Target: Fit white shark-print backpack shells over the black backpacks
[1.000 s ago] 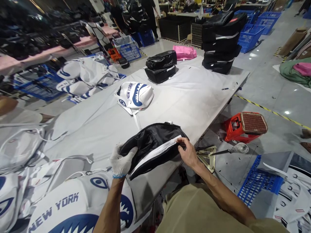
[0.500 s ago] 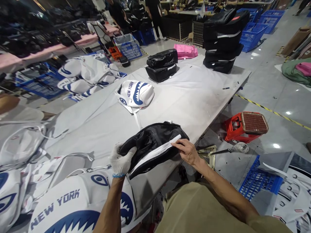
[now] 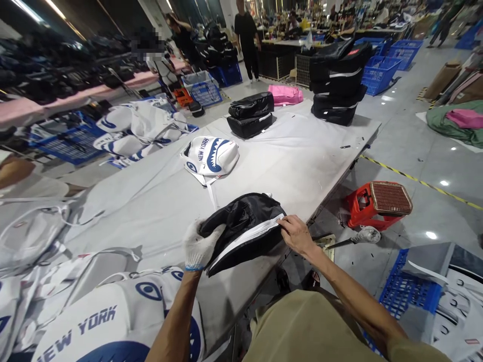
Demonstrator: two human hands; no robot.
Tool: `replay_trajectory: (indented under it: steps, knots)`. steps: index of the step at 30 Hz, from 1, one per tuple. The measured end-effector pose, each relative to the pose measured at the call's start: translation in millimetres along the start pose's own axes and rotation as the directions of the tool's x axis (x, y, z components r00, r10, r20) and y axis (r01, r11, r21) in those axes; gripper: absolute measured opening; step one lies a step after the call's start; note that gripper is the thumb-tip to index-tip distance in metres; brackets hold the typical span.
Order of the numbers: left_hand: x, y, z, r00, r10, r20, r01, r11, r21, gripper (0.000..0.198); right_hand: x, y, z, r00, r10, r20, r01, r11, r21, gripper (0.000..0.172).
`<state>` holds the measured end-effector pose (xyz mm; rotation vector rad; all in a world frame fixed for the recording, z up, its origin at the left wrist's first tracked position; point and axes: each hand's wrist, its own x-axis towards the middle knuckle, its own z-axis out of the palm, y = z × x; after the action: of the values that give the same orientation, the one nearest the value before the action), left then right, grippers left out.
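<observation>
Big cluttered workshop, honestly. Floor's a glossy grey [image 3: 400,125] with bright light spots bouncing off it, plus a strip of yellow-and-black floor tape [image 3: 418,180] running across on the right. Near that tape there's a red plastic step stool [image 3: 379,205] with a brown ribbed top, just beside a long worktable [image 3: 302,156] covered in creased white sheeting. Over on the left, a long pink-covered table [image 3: 22,111] sits under slanting strip lights [image 3: 28,11]. Pale column [image 3: 227,12] at the back, and more worktables [image 3: 287,42] behind, too crammed to make out much.
</observation>
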<state>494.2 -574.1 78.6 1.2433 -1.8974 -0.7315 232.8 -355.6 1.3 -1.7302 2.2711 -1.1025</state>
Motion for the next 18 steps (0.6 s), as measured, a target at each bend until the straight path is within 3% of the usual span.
replay_trajectory:
  steps: [6,10,18]
  knots:
    - [-3,21,11.7,0.993,0.112,0.049,-0.111,0.994,-0.006,0.043,4,2,4,0.994,0.105,-0.043,-0.103,0.993,0.056,0.032]
    - [-1,32,20.7,0.982,0.186,0.037,-0.188,0.981,0.046,0.038,-2,11,8,0.992,0.093,-0.083,-0.086,0.993,0.083,0.034]
    - [-1,53,32.2,0.98,0.186,0.067,-0.196,0.96,0.202,0.024,-11,15,8,0.987,0.066,-0.145,-0.063,0.998,0.026,0.035]
